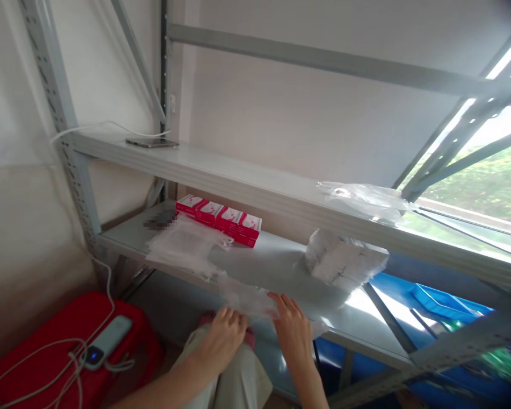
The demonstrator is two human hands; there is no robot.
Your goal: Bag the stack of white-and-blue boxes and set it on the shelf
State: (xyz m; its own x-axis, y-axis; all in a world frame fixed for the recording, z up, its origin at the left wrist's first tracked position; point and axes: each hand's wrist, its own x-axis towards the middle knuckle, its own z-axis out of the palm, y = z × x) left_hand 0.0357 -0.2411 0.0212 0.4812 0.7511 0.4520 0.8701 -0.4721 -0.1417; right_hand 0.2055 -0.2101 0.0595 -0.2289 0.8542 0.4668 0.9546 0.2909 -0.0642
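**Shelf station: clear bags, red boxes, white stack**

- Left hand: at the front edge of the lower shelf, fingers curled onto the near end of a clear plastic bag. It seems pinched rather than firmly held; the blur leaves the grip uncertain.
- Right hand: just beside the left, fingers spread and resting on the same bag's right end, not closed round it.
- Clear plastic bag: lies flat on the shelf edge, between and under both sets of fingertips, apparently unfilled.
- Pile of clear bags: further back to the left, apart from both hands.
- Red boxes: four in a row behind the pile, untouched.
- White stack: well right of the hands, wrapped.
- Progress, as judged: one bag drawn from the pile; boxes not yet picked up.
- Upper shelf: phone, loose plastic wrap.
- Red case with a cabled device, lower left.
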